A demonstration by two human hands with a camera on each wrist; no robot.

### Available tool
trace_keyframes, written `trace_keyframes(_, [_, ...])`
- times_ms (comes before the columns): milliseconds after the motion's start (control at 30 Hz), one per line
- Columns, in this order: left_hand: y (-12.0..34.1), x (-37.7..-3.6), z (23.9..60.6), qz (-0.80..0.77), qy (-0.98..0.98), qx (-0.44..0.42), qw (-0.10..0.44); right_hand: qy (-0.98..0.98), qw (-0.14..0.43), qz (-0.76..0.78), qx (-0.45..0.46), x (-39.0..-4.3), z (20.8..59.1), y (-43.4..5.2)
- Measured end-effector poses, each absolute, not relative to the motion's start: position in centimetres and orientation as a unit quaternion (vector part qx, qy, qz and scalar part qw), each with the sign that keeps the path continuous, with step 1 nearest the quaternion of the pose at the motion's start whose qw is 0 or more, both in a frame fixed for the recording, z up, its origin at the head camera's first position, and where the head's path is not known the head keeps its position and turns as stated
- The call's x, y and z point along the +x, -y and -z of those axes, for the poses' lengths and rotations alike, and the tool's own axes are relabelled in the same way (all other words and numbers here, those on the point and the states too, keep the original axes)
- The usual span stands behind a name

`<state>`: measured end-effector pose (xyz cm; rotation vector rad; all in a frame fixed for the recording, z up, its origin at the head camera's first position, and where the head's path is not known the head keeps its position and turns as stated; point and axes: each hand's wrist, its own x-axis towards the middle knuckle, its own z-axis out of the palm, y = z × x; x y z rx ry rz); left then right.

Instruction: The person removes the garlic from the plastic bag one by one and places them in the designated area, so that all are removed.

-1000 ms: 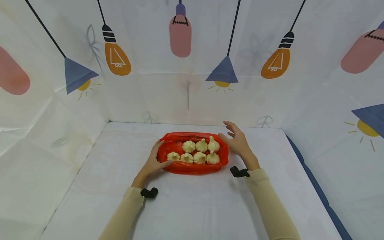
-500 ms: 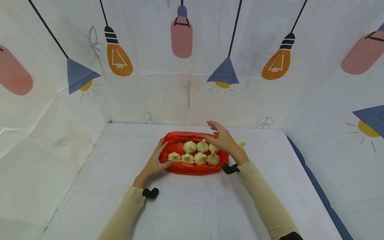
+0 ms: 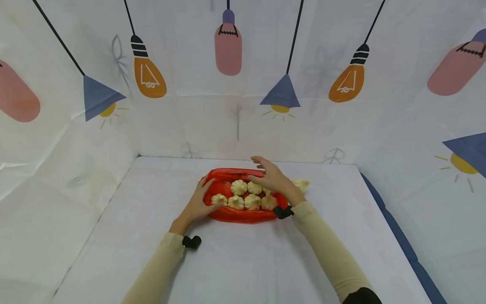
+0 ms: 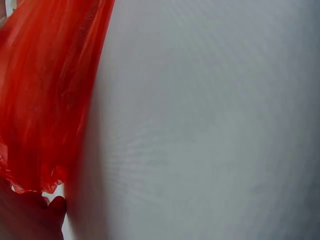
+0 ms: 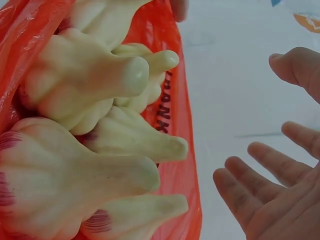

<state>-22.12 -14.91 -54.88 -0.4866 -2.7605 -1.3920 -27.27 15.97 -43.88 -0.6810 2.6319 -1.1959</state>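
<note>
Soft, even light fills the head view, bright and without glare; only faint shadows lie under the arms on the white desk. Its edges bow outward with wide-angle distortion. Both wrist views are dimmer and blurred at close range, the left one most.

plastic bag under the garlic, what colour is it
Red-orange, translucent plastic bag with dark printed lettering; shows best in the right wrist view.
</note>
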Motion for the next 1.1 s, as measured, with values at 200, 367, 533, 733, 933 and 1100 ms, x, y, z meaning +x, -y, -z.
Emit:
trace_keyframes(200, [15.2,-22.0,55.1,0.447,0.883,-0.143,-0.024,-0.883,0.117,0.386,-0.242,-27.7,44.1,-15.2])
trace_keyframes(367, [15.3,-22.1,55.1,0.451,0.882,-0.132,-0.044,-0.875,0.139,0.381,-0.265,-28.2,44.2,-14.4])
trace_keyframes(533, [15.4,-22.1,55.1,0.456,0.879,-0.131,-0.048,-0.871,0.159,0.369,-0.283,-28.8,44.7,-13.8])
trace_keyframes(733, [15.6,-22.4,55.1,0.454,0.880,-0.130,-0.050,-0.876,0.165,0.340,-0.299,-29.4,45.1,-13.4])
trace_keyframes(933, [15.7,-22.5,55.0,0.451,0.882,-0.128,-0.053,-0.886,0.170,0.305,-0.306,-29.9,45.4,-12.9])
trace_keyframes(1100, [15.8,-22.4,54.9,0.451,0.881,-0.130,-0.052,-0.887,0.180,0.290,-0.311,-30.3,45.9,-12.4])
